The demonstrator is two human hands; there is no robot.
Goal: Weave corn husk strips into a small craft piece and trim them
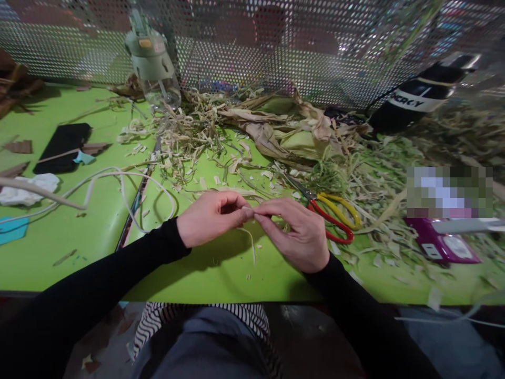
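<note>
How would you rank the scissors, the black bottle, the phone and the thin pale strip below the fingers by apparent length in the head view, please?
1. Black bottle
2. Scissors
3. Phone
4. Thin pale strip
Apparent length only; the bottle stands farther back, so true lengths may differ.

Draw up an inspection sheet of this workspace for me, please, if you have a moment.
Surface: green tabletop, littered with pale scraps.
Job's things: thin pale strip at the fingertips; dried husks beyond; scissors beside the right hand.
Clutter: phone, pale-green-topped bottle, black bottle, purple packet.
Hands: left hand and right hand meet, apparently pinching the strip.
Cables: white cord looped on the left.
Surroundings: perforated screen behind.
</note>
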